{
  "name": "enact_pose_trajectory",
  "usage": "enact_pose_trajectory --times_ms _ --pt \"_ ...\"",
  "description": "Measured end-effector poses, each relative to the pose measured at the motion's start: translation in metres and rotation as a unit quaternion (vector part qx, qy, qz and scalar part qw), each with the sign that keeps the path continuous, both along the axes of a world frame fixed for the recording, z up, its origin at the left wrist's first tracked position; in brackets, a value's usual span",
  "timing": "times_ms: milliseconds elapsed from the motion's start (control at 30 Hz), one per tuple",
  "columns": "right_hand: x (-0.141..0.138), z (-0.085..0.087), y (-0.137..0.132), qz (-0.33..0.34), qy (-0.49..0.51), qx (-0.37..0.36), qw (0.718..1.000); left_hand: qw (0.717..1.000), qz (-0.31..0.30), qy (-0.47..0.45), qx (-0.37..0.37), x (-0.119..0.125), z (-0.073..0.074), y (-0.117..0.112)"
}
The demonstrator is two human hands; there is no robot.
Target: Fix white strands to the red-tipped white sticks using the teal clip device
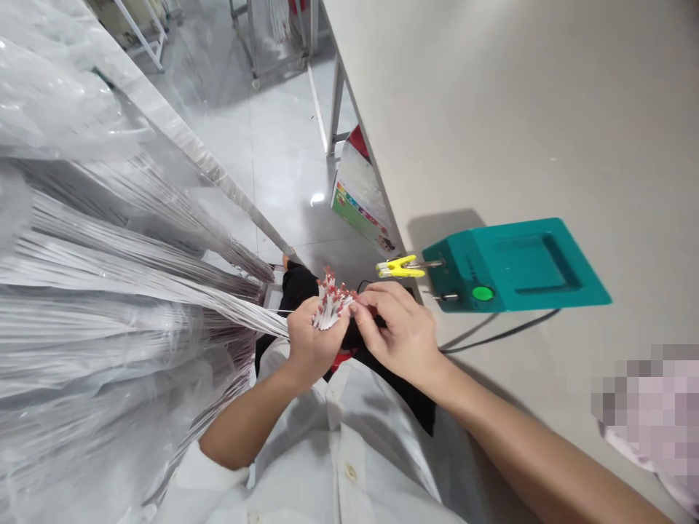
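My left hand (310, 348) is closed around a bundle of thin white wires with red tips (330, 303), their ends fanning upward. The wires run off to the left into long plastic-wrapped bundles (109, 291). My right hand (398, 327) is beside it, fingertips pinched at the red tips of the bundle. Just beyond my hands, a teal box (513, 266) with a green button (483, 293) sits on the table, a yellow clip (400, 268) sticking out from its left side.
The beige table (546, 109) stretches to the right and far ahead. A black cable (502, 333) leaves the teal box. Below the table edge lies a colourful bag (360, 204) on the grey floor. Metal racks stand at the far top. A blurred patch sits at lower right.
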State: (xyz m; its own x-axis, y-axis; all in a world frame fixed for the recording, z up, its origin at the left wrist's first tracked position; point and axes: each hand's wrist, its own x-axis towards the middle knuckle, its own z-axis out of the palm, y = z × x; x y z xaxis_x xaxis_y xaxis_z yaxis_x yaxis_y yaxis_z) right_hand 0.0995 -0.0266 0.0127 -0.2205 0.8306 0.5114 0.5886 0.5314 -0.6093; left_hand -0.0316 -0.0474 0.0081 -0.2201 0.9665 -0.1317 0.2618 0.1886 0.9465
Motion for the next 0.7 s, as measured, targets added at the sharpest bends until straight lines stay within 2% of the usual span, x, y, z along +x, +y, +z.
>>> enact_pose_trajectory --times_ms 100,200,267,333,400,600,700 --pt "0.000 0.000 0.003 0.010 0.092 -0.098 0.991 0.999 -0.005 -0.024 -0.023 -0.001 0.010 0.003" --pt "-0.003 0.001 0.006 -0.023 0.232 -0.242 0.942 0.999 0.008 -0.027 -0.044 -0.002 0.022 0.006" --pt "-0.005 0.002 0.006 -0.053 0.293 -0.297 0.907 0.998 0.013 -0.023 -0.053 -0.003 0.027 0.008" --pt "-0.006 0.003 0.004 -0.058 0.320 -0.312 0.893 0.998 0.011 -0.020 -0.056 -0.004 0.028 0.009" --pt "-0.006 0.005 0.002 -0.046 0.326 -0.307 0.893 0.998 0.009 -0.017 -0.052 -0.004 0.026 0.009" --pt "-0.005 0.003 0.001 0.005 0.251 -0.243 0.937 0.998 -0.024 -0.044 -0.032 -0.004 0.024 0.007" --pt "-0.005 0.000 0.004 0.003 0.245 -0.253 0.936 0.996 -0.028 -0.061 -0.053 -0.006 0.025 0.007"
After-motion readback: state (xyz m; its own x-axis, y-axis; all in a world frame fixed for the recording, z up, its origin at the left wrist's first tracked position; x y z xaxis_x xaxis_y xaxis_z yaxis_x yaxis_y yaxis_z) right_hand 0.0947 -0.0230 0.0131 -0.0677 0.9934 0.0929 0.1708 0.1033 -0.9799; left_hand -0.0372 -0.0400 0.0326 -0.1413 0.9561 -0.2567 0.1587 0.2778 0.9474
